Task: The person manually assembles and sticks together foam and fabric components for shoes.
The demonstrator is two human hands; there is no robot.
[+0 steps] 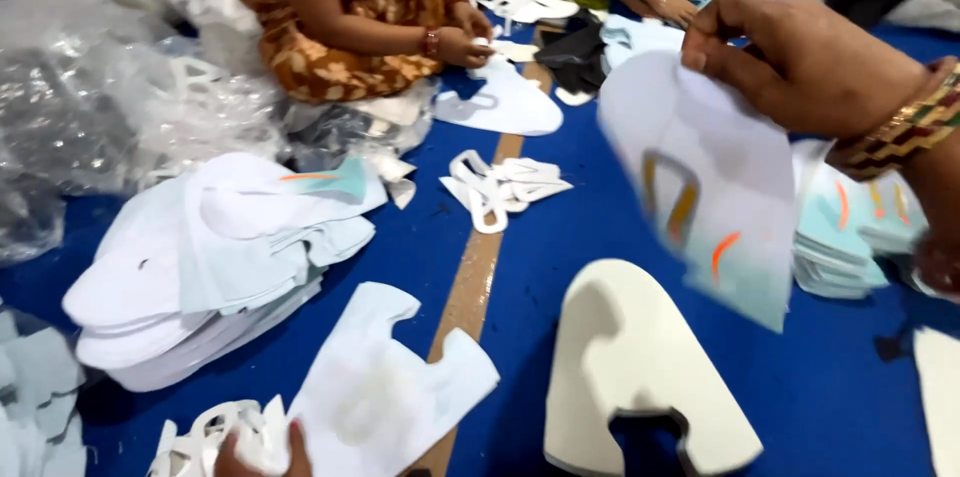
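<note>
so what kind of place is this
Probably a small floor-level workshop for cut fabric shoe parts: stacks of white cut pieces on a blue floor mat, and a right hand lifting a printed piece.

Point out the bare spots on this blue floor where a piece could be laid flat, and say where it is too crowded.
Bare blue floor lies between the white strip scraps and the cream foam block, and again right of that block. The left is crowded by the stacked white cut pieces and clear plastic bags. The right hand lifts a printed piece.
</note>
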